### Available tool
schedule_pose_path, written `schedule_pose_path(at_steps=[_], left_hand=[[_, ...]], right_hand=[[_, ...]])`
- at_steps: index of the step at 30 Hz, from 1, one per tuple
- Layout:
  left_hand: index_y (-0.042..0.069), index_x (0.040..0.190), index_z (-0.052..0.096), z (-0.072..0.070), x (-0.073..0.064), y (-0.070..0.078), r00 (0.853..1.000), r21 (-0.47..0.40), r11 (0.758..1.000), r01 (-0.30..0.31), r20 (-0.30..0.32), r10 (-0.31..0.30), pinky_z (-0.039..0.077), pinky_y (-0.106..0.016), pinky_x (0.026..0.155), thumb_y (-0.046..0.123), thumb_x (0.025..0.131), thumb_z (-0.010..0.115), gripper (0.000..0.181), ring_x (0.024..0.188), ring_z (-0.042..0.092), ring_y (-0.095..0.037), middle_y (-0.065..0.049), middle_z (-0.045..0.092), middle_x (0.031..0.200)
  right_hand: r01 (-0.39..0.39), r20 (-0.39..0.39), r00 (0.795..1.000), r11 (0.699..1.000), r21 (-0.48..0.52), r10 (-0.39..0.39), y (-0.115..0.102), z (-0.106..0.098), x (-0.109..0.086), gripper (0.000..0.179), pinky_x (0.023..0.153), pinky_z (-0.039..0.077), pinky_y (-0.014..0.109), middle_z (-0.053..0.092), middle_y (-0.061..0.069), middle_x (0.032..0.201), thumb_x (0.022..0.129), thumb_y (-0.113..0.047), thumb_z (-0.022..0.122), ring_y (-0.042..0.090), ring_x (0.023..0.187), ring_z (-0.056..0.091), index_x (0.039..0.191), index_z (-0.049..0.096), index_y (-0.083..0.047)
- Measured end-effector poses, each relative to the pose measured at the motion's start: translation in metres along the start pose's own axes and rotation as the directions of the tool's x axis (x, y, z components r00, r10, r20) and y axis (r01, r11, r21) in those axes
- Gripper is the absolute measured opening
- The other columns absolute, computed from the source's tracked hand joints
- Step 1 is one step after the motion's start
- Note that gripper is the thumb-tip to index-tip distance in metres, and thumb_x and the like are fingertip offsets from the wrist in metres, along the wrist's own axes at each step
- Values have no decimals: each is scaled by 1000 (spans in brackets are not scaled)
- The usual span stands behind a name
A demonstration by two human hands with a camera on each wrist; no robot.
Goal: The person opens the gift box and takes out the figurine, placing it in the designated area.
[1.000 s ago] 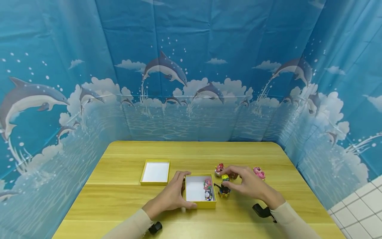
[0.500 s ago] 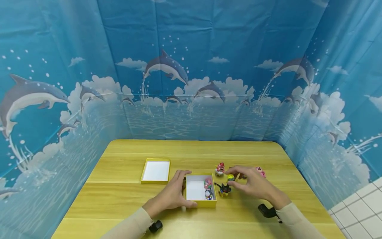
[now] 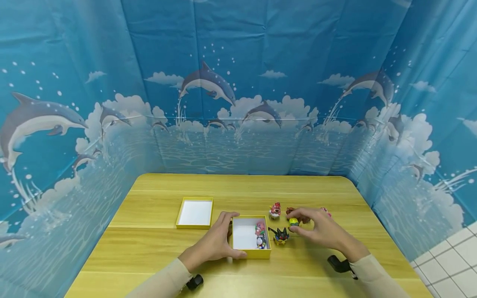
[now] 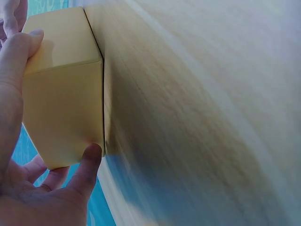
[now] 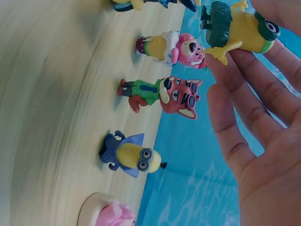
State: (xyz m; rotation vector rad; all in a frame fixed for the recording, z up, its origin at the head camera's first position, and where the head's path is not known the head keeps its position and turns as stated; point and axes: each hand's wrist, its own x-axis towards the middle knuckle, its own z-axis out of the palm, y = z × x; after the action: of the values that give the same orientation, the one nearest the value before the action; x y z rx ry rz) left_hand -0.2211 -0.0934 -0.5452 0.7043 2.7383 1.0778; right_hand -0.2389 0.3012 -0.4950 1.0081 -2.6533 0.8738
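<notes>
My left hand [image 3: 212, 244] grips the open yellow box [image 3: 257, 254] from its left side, thumb at the near wall and fingers at the far corner. In the left wrist view, fingertips press the box's outer wall [image 4: 66, 110]. Inside, a pink figurine [image 3: 260, 227] and a black-and-white one [image 3: 261, 242] lie along the right wall. My right hand [image 3: 320, 227] pinches a yellow minion figurine [image 5: 247, 30] with green goggles and a dark green skirt, raised above the table. Just left of that hand stands a black figurine with pointed ears [image 3: 281, 236].
Left of the box lies its white-lined lid [image 3: 194, 213]. A pink bear figurine [image 5: 181, 49], a fox in green [image 5: 150, 92], a blue-clad minion [image 5: 129, 153] and a pink figure [image 5: 113, 214] stand on the wooden table [image 3: 149, 256]. A dolphin-print curtain [image 3: 238, 153] hangs behind.
My right hand has moved right with the minion figurine, away from the black figurine, uncovering it and the pink bear. The left hand and box stay in place.
</notes>
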Motion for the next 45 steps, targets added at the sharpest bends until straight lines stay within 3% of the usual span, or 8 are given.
schedule_pose_path(at_steps=[6, 15, 20, 26, 31, 36, 45], left_hand=[[13, 179, 35, 0, 1, 0, 1000, -6, 1000, 1, 6, -1, 60, -55, 117, 67, 84, 101, 128, 143, 61, -28, -15, 47, 171], [13, 180, 34, -1, -1, 2, 1000, 5, 1000, 1, 9, -1, 59, -56, 119, 68, 84, 100, 129, 145, 61, -29, -15, 46, 172], [13, 180, 34, -2, -1, 3, 1000, 3, 1000, 2, 8, -2, 59, -57, 120, 67, 84, 101, 129, 146, 61, -30, -15, 46, 172], [12, 179, 35, -2, -1, 3, 1000, 8, 1000, 0, 10, 0, 60, -55, 117, 67, 84, 101, 128, 141, 62, -28, -16, 46, 171], [13, 179, 35, -2, 0, 3, 1000, -2, 1000, 1, 10, -1, 59, -57, 119, 67, 84, 100, 128, 145, 61, -30, -16, 46, 173], [13, 180, 35, -2, -1, 3, 1000, 3, 1000, 1, 7, -1, 59, -56, 118, 67, 84, 101, 129, 143, 61, -29, -15, 46, 172], [13, 180, 34, -3, -1, 4, 1000, -9, 1000, 3, 7, -3, 58, -58, 121, 68, 84, 100, 129, 147, 61, -31, -16, 45, 174]], right_hand=[[-33, -3, 999, 998, -60, 33, 3, -2, -6, 27, 85, 56, 34, 86, -16, 119, 104, -28, 92, 7, 98, 73, 130, 83, -31], [-17, 76, 997, 1000, -20, 18, 15, -2, -9, 23, 89, 66, 37, 87, 2, 121, 106, -27, 89, 1, 101, 73, 127, 83, -21], [-47, 127, 991, 999, -17, 49, 23, 3, -10, 25, 93, 65, 42, 87, 1, 123, 106, -26, 89, 1, 102, 74, 128, 83, -16], [-91, 194, 978, 995, 32, 83, 29, 10, -10, 29, 92, 69, 34, 86, 3, 125, 106, -25, 89, 5, 105, 76, 130, 82, -10], [-134, 240, 964, 988, 71, 113, 30, 14, -10, 30, 94, 68, 32, 85, 4, 127, 107, -26, 88, 5, 106, 76, 131, 81, -10], [-151, 259, 958, 984, 97, 121, 30, 16, -12, 31, 92, 67, 29, 84, 4, 126, 106, -25, 89, 2, 103, 74, 131, 80, -9], [-156, 269, 956, 979, 129, 117, 31, 18, -13, 33, 92, 67, 30, 82, 5, 128, 106, -26, 89, 9, 105, 75, 133, 79, -10]])
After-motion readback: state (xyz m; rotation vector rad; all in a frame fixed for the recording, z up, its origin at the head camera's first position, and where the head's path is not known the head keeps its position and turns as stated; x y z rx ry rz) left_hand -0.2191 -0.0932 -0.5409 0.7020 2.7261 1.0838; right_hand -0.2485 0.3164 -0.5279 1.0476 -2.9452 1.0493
